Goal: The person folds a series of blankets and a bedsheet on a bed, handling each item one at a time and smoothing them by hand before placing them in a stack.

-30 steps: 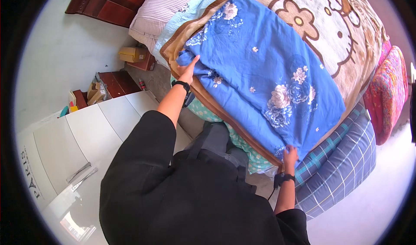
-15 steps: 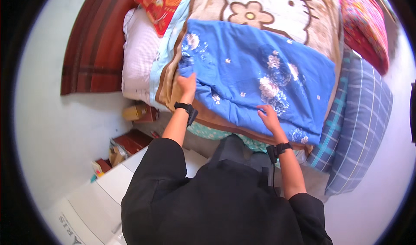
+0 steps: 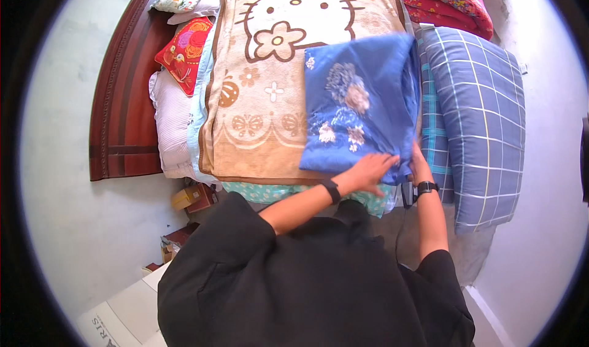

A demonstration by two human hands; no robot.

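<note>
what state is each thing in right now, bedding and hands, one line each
Blue floral cloth: folded, over the blanket's right side
Beige blanket: spread out, partly covered
Red cushion: lying aslant
Pink-red quilt: folded into a thick bundle
Left hand: open, at the cloth's near right corner
Right hand: at the cloth's right edge, grip unclear
</note>
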